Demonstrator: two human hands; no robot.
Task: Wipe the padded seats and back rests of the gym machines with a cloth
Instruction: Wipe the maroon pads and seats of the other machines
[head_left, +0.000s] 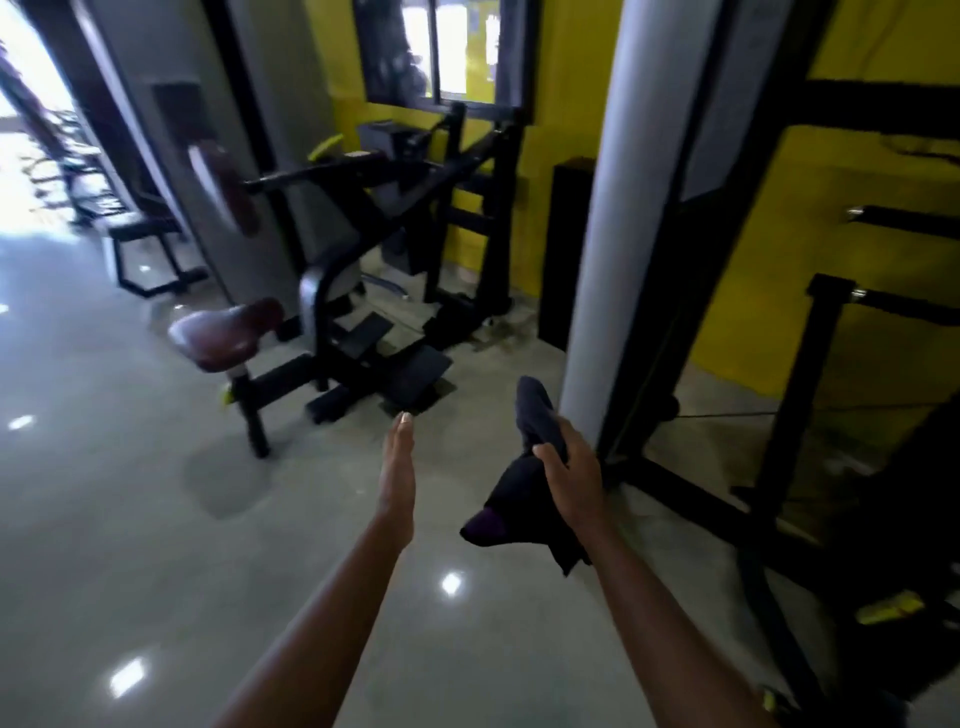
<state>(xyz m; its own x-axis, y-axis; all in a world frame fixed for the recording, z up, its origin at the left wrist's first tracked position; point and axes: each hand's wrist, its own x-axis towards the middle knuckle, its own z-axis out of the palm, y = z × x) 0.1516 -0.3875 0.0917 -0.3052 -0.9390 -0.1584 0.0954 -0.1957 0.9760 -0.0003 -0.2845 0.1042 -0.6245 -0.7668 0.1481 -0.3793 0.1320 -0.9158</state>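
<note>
Both arms are stretching forward over the glossy grey floor. The left hand is holding nothing, its fingers lying straight and pressed together, edge-on to the camera. The right hand is gripping a dark cloth, with its fingers curling round the bunched middle. One end of the cloth is sticking up above the fist and the rest is hanging below the wrist. The cloth is touching no pad and is hanging in the air, just beside a white pillar.

Ahead and to the left a black gym machine is standing against the yellow wall, under a window. Its dark red padded seat is sitting low, well apart from both hands. A dark red back pad is showing higher up, blurred. A black bench is standing further left near bright daylight. A black frame is filling the right side.
</note>
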